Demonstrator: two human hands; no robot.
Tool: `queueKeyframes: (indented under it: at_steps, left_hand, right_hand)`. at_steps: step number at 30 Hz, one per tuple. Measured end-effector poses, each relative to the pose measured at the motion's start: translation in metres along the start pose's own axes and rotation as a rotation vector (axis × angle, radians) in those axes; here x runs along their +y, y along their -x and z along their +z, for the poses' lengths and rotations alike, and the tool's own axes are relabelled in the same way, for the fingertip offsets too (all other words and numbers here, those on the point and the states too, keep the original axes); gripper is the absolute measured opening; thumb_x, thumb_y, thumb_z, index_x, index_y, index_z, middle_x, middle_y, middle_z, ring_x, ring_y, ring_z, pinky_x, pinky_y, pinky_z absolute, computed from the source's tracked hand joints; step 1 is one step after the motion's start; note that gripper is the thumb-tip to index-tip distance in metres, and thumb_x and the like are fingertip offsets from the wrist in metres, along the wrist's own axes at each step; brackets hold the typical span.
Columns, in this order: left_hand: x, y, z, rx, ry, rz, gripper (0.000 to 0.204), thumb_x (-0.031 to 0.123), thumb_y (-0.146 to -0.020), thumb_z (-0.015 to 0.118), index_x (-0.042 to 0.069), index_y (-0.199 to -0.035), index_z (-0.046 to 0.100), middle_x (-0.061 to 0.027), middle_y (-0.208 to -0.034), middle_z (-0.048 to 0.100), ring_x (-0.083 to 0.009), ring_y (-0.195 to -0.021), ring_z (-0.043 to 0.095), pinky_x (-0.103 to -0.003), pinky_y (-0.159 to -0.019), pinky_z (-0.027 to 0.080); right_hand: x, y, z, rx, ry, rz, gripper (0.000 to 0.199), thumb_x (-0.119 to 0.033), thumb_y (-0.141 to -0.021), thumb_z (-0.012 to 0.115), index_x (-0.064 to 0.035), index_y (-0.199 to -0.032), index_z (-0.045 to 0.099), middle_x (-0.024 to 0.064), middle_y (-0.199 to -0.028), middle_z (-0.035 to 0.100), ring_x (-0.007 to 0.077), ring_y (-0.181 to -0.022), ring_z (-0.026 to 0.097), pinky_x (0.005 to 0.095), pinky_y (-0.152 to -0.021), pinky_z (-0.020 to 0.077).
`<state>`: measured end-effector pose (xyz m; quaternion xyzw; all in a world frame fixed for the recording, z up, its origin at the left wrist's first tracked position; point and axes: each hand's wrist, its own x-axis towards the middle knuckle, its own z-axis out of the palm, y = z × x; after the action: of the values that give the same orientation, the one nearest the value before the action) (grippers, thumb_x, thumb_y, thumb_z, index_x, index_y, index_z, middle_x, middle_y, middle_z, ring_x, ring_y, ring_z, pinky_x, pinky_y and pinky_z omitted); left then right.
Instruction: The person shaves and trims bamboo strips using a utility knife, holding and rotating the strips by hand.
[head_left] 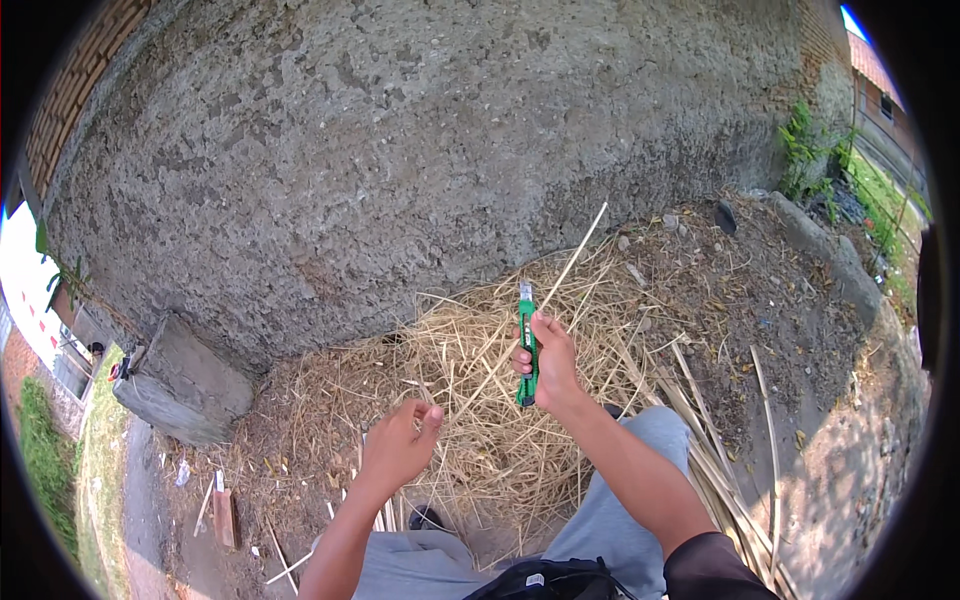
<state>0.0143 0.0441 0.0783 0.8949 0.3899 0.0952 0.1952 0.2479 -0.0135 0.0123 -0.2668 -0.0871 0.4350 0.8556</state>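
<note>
Knife: a green utility knife [526, 345] is held upright at the centre of the view, blade end up, above a heap of dry straw [490, 400].
Right hand: the right hand [548, 365] is closed around the knife handle.
Thin stick: a long pale strip [545, 300] is seen running slantwise from the left hand up past the knife toward the wall.
Left hand: the left hand [398, 445] is curled narrow, fingertips pinched; whether the strip's lower end is gripped cannot be told.
Surroundings: a rough grey plastered wall [400, 150] is seen behind the straw; a concrete block [180, 385] lies to the left; split cane strips [710, 440] lie at the right on the ground.
</note>
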Motion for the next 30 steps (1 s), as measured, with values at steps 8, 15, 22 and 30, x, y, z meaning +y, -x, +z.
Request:
queueKeyframes:
  at_steps: [8,15,22,30]
  left_hand:
    - [-0.006,-0.039,0.035,-0.564,0.833,-0.228,0.05,0.05,-0.105,0.035,0.008,-0.084,0.051,0.0065,-0.055,0.033,-0.0048,-0.042,0.025,-0.023,-0.039,0.02]
    - [-0.044,0.001,0.05,-0.164,0.646,-0.154,0.052,0.048,-0.107,0.03,0.011,-0.072,0.042,0.0049,-0.055,0.035,-0.0072,-0.045,0.032,-0.027,-0.042,0.027]
    - [-0.03,0.03,0.038,-0.031,0.253,-0.033,0.056,0.036,-0.107,0.031,-0.005,-0.078,0.055,-0.0255,-0.066,0.057,-0.0442,-0.064,0.057,-0.048,-0.064,0.046]
    - [-0.018,0.055,0.037,-0.077,0.121,-0.081,0.05,0.032,-0.106,0.031,-0.006,-0.089,0.058,-0.0334,-0.075,0.06,-0.0544,-0.071,0.058,-0.06,-0.066,0.046]
  right_hand:
    - [-0.009,0.004,0.006,0.047,0.047,0.069,0.017,-0.021,-0.103,0.051,-0.0085,-0.095,0.044,0.0091,-0.091,0.056,0.0119,-0.055,0.048,0.0241,-0.044,0.035]
    - [-0.009,0.046,0.016,-0.283,1.331,-0.409,0.019,-0.021,-0.095,0.064,-0.0035,-0.09,0.063,0.0111,-0.07,0.064,0.0199,-0.056,0.062,0.0351,-0.05,0.0454]
    - [0.018,0.051,-0.003,-0.459,1.356,-0.905,0.012,-0.016,-0.089,0.069,-0.0054,-0.089,0.064,0.0104,-0.081,0.07,0.028,-0.058,0.066,0.0371,-0.048,0.0495]
    - [0.014,0.061,-0.001,-0.53,1.459,-0.918,0.011,-0.016,-0.085,0.073,-0.0065,-0.087,0.067,0.007,-0.079,0.068,0.0236,-0.055,0.065,0.0339,-0.043,0.0469]
